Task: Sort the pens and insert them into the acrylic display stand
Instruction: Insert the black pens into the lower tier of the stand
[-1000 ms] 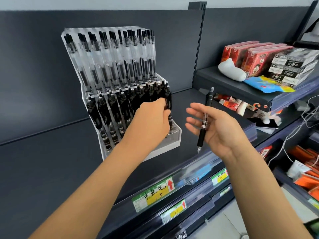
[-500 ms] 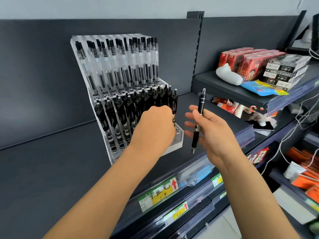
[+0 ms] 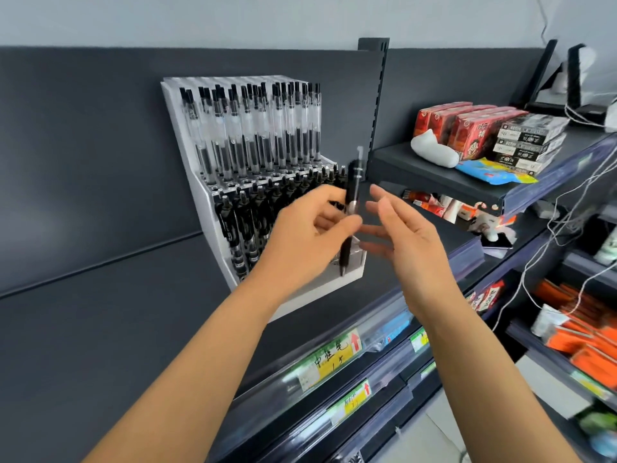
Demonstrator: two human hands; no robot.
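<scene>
Pen (image 3: 353,187) pinched upright in L hand (image 3: 300,242), R hand (image 3: 414,242) spread wide (beside), stand (image 3: 208,215) behind

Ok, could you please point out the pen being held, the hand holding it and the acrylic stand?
black pen (image 3: 353,188), head view, upper barrel.
left hand (image 3: 300,238), head view, back of hand.
acrylic display stand (image 3: 207,212), head view, side wall.

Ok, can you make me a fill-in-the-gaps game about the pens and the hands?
1. The left hand holds one pen coloured ___.
2. The right hand, fingers straight, holds ___.
3. In the display stand, the clear pens fill the ___ row.
Missing words: black; nothing; top.
</scene>
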